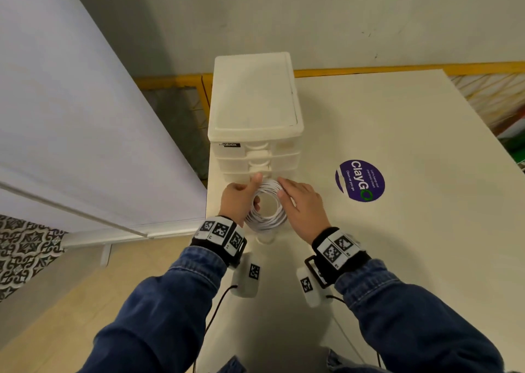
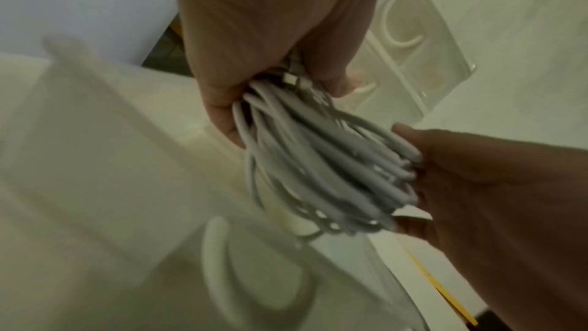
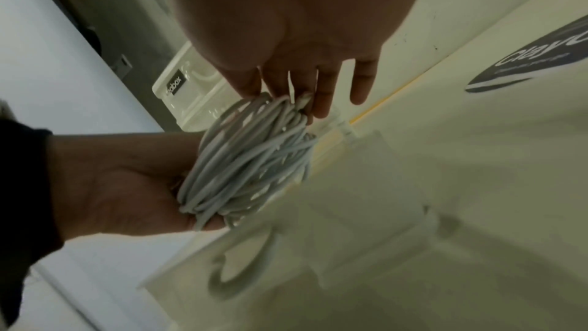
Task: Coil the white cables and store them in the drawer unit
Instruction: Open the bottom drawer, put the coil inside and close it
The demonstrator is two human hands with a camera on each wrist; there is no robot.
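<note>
A coil of white cable [image 1: 270, 220] hangs in front of the white drawer unit [image 1: 254, 97], level with its lowest drawer. My left hand [image 1: 241, 199] grips the coil's left side, thumb over the top and fingers curled through the loop; the left wrist view shows cable plugs tucked in that grip beside the coil [image 2: 318, 160]. My right hand [image 1: 298, 202] lies with straight fingers against the right side of the coil [image 3: 248, 160]. Beneath the coil a pulled-out drawer [image 3: 242, 273] with a curved handle shows, blurred.
The unit stands at the back left corner of a white table [image 1: 397, 230]. A round purple sticker [image 1: 360, 181] lies to the right of my hands. A white panel [image 1: 71, 117] stands left of the table, and a yellow rail [image 1: 397, 70] runs behind it.
</note>
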